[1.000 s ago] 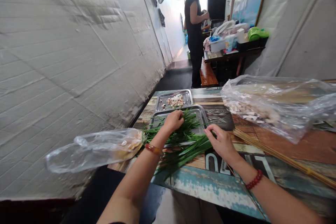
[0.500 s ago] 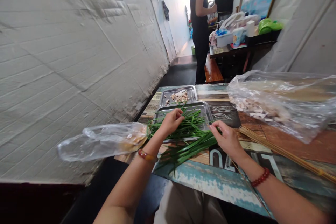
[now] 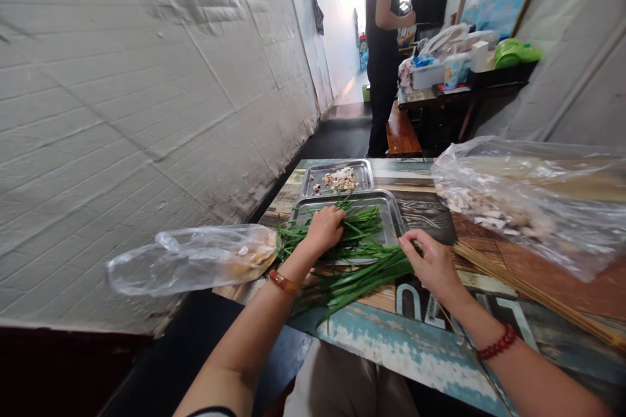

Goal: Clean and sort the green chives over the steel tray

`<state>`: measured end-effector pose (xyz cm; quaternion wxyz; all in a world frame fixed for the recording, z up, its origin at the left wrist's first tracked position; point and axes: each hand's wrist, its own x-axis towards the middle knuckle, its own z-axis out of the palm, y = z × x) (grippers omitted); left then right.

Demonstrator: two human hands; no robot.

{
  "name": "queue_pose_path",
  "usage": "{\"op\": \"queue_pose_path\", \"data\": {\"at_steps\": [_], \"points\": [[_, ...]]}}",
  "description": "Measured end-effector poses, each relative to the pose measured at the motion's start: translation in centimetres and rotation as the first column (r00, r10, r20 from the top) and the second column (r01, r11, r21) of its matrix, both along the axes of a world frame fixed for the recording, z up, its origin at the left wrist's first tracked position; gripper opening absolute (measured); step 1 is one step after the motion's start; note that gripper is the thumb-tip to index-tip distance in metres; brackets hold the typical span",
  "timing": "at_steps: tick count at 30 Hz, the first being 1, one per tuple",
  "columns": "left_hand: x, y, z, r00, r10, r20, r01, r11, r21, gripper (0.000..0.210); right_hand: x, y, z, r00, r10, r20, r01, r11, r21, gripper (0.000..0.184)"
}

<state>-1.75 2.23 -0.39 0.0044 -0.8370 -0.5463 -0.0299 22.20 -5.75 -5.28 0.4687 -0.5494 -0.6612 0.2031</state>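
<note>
My left hand (image 3: 325,229) is down on the green chives (image 3: 362,225) heaped on a metal tray (image 3: 394,212), its fingers curled in among the stalks with the tips partly hidden. Closed in a pinch, my right hand (image 3: 430,264) grips a thin bamboo skewer; its point shows just past the fingertips and its shaft runs back under the wrist. Below the tray, longer chives (image 3: 352,287) lie in a loose bundle across the table, their right ends close to my right hand.
A smaller tray (image 3: 364,176) with chopped pale pieces stands behind. A clear bag (image 3: 195,260) with yellowish food lies left. On the right are a large bag (image 3: 533,189) of pale pieces and a skewer bundle (image 3: 538,293). A person (image 3: 384,45) stands beyond the table (image 3: 411,352).
My left hand has come down from above the chives into them. The right hand stays in about the same place with the skewer. The view has shifted slightly.
</note>
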Motion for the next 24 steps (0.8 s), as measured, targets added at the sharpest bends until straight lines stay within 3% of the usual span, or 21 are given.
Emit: {"op": "queue_pose_path", "data": {"at_steps": [5, 9, 12, 17, 21, 24], "points": [[0.1, 0.0, 0.9, 0.998, 0.06, -0.018, -0.054, 0.97, 0.236, 0.025, 0.0, 0.1, -0.1, 1.0, -0.013, -0.01, 0.013, 1.0, 0.02, 0.029], [-0.7, -1.3, 0.4, 0.992, -0.119, 0.044, 0.115, 0.991, 0.074, 0.031, -0.1, 0.2, -0.1, 1.0, -0.011, -0.013, 0.011, 1.0, 0.009, 0.029], [-1.1, -2.0, 0.1, 0.967, -0.152, 0.202, 0.159, 0.987, -0.019, 0.021, 0.0, 0.2, -0.2, 1.0, 0.0, -0.016, 0.0, 1.0, 0.007, 0.028], [-0.8, -1.7, 1.2, 0.92, -0.076, 0.384, 0.043, 0.995, 0.094, 0.012, 0.0, 0.1, -0.2, 1.0, -0.022, -0.003, 0.022, 1.0, 0.012, 0.028], [-0.1, -1.1, 1.8, 0.875, -0.104, 0.472, 0.068, 0.993, 0.092, 0.015, -0.1, 0.1, -0.1, 1.0, -0.027, -0.006, 0.027, 1.0, 0.01, 0.03], [0.3, -0.8, 1.4, 0.89, -0.114, 0.441, 0.084, 0.993, 0.088, 0.015, -0.1, 0.1, -0.1, 0.997, -0.014, -0.072, 0.013, 1.0, -0.019, 0.028]]}}
